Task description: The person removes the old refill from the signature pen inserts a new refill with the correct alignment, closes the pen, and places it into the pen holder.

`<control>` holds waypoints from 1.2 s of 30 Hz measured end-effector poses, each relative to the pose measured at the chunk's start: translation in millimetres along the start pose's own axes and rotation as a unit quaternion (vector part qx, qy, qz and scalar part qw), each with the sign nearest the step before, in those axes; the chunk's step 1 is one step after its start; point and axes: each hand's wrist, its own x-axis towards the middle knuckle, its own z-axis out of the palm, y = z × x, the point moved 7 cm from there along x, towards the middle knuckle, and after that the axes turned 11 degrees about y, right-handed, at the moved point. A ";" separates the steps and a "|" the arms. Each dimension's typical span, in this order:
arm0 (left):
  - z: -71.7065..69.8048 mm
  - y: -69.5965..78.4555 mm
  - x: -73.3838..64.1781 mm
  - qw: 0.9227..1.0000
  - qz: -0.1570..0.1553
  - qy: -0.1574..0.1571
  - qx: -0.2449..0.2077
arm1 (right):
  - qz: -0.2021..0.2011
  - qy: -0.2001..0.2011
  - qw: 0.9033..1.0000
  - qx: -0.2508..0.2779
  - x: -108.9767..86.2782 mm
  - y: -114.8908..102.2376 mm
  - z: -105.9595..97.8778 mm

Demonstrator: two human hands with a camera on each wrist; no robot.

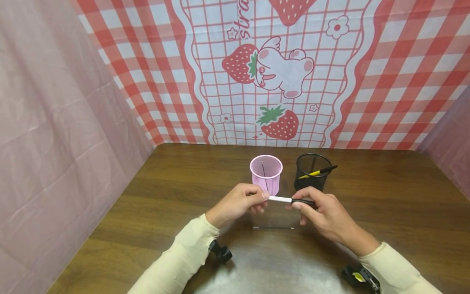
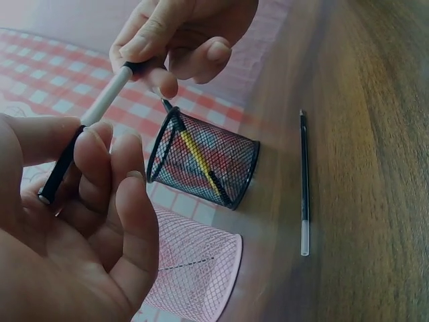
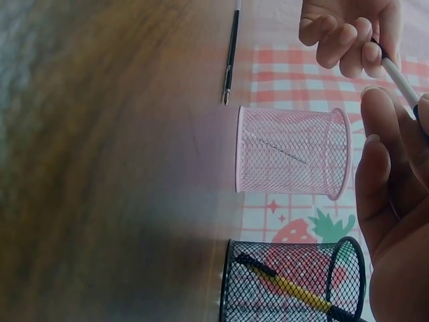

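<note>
Between both hands, level above the table, is a pen [image 1: 280, 199] with a white barrel and black ends. My left hand [image 1: 247, 201] pinches one black end between thumb and fingers. The other black end is in the grip of my right hand [image 1: 323, 210]. Below the pen, a dark pen refill [image 1: 273, 228] with a clear end lies on the table. Just beyond the hands stand a pink mesh cup [image 1: 266, 179], with a thin dark refill leaning in it, and a black mesh cup [image 1: 312, 181]. A yellow and black pen [image 1: 318, 172] leans inside the black cup.
The brown wooden table [image 1: 147, 212] runs back to a red and white strawberry-print cloth [image 1: 279, 81]. A pink curtain [image 1: 55, 122] hangs at the left. Black wrist mounts sit under both sleeves.
</note>
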 end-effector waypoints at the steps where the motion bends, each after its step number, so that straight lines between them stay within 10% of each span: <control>1: -0.1 0.7 0.1 1.000 0.005 0.002 0.001 | 0.002 0.000 1.000 0.000 0.0 0.0 -0.1; 17: -1.4 6.8 1.8 0.994 0.086 0.008 0.068 | 0.008 0.007 1.000 0.006 0.6 0.5 -0.8; 28: 3.3 -10.4 -0.7 0.999 -0.045 -0.009 0.000 | 0.004 0.017 1.000 0.018 1.7 -4.0 -2.5; 36: 4.3 -8.6 -1.0 0.999 -0.042 -0.020 0.016 | 0.023 0.021 0.999 0.042 1.3 -3.4 -4.2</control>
